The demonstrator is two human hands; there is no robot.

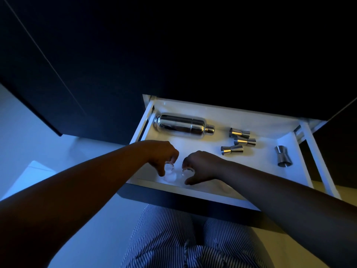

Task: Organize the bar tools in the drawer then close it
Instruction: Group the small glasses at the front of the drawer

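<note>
While reaching down into the open white drawer (216, 111), gripping one small clear glass (169, 167) with the left hand (164, 153) and another small clear glass (187, 171) with the right hand (201, 164), fingers curled over the rims from above and thumbs pointing down toward the near wall. Standing upright, both glasses, close beside each other at the near left corner of the drawer floor; touching or not, impossible to tell through the glare.

Lying on its side along the far wall, the steel cocktail shaker (183, 125), long axis running left to right, cap pointing right, just beyond the two hands. Lying to its right, three steel jiggers (239, 141) in a staggered stack, each with its long axis roughly left to right, right of the right hand. Resting well apart near the right wall, a fourth jigger (283, 155), long axis running near to far, wider end nearer.

Hanging open from dark cabinetry (173, 55), the drawer, its dark front panel (193, 206) above striped trousers (173, 238). Glowing bluish on the left, pale floor (29, 132); dim lighting everywhere.
</note>
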